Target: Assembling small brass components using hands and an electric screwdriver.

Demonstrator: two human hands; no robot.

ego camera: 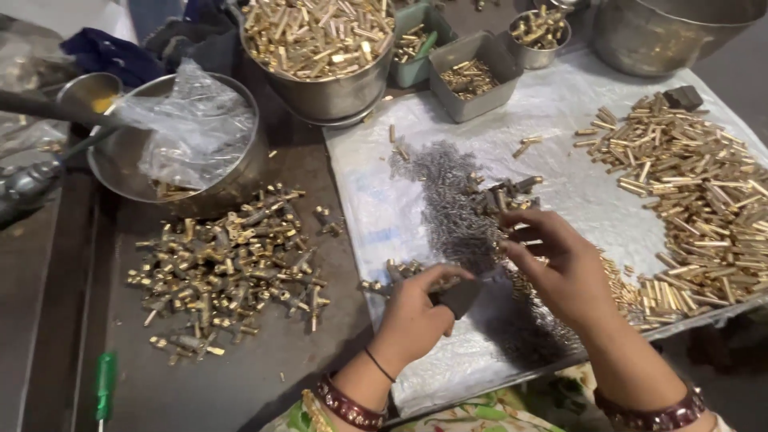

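Head view: the left hand [412, 316] gripped a small dark block [458, 294] just above the plastic-covered surface [384, 200]. The right hand [560, 268], fingers loosely spread, hovered beside it over grey springs [448, 200]; whether it pinched anything I cannot tell.

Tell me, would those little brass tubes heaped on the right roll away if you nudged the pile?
Probably some would. The brass tubes look round and smooth, and strays already lie apart from the heap. They rest on a crinkled plastic sheet, which may slow them. Being metal, each likely feels heavy for its size and stiff.
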